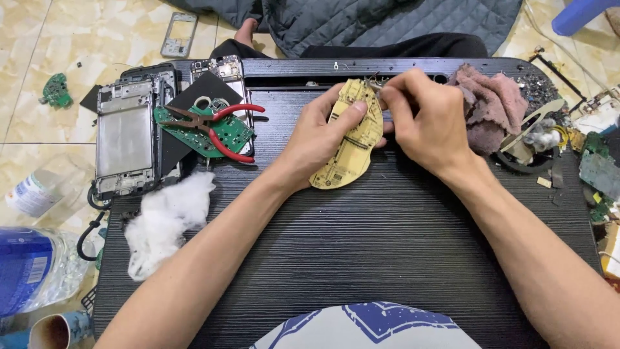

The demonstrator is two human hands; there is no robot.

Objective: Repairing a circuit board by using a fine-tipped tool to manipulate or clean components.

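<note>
Nearest me lay the black desk (387, 245). My left hand (316, 139) was closed around a yellow circuit board (352, 145); my right hand (423, 119) pinched a small metal part (374, 84) at its top edge. Red-handled pliers (216, 126) lay left of the left hand.

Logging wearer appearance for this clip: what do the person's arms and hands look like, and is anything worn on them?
Both forearms are bare to the frame edge, with no sleeves showing. The left hand and right hand wear no gloves; no rings, watch or bands are visible. Fingernails look short.
</note>
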